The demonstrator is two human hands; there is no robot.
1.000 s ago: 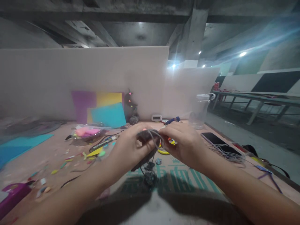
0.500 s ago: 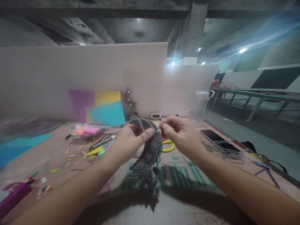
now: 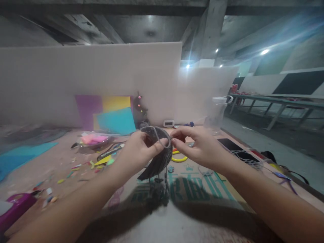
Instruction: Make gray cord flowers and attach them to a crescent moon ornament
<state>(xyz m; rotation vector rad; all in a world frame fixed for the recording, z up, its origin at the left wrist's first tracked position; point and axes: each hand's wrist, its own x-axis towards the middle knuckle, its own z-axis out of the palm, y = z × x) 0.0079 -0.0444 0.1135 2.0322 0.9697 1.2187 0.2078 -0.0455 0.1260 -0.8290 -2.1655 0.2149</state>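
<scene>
1. Dark ribbed piece point(image 3: 162, 160) is sitting around frame center, off the tabletop point(image 3: 162, 224), hanging from the left hand point(image 3: 138, 150).
2. Left hand is lying up-left of it and clamping its upper part, thumb on the near face, pointing right. Fingers are mostly hiding behind the piece.
3. Right hand point(image 3: 199, 145) is coming in from the right side of frame; thumb and forefinger tips are meeting just beside the piece's upper-right edge. Can't tell what they're pinching, too small.
4. Key relation, my read: upper-right edge vs right fingertips. From the right hand, the piece is lying to the left and lower. Left is the nearer hand, since it's doing the holding; right is touching or almost touching, can't tell which.
5. Long axis is running diagonally, upper right to lower left, with the body curving and the bulge facing right. Narrow tip is pointing lower left, under the left hand.
6. Gray cord point(image 3: 157, 133) is looping over the top and across the near face, its bend passing by the left thumb and ending up near the right fingertips.
7. Dark clump point(image 3: 159, 194) is hanging below the piece on thin strands, blurred. Yellow ring point(image 3: 180, 159) is lying behind, just right of the piece in frame.
</scene>
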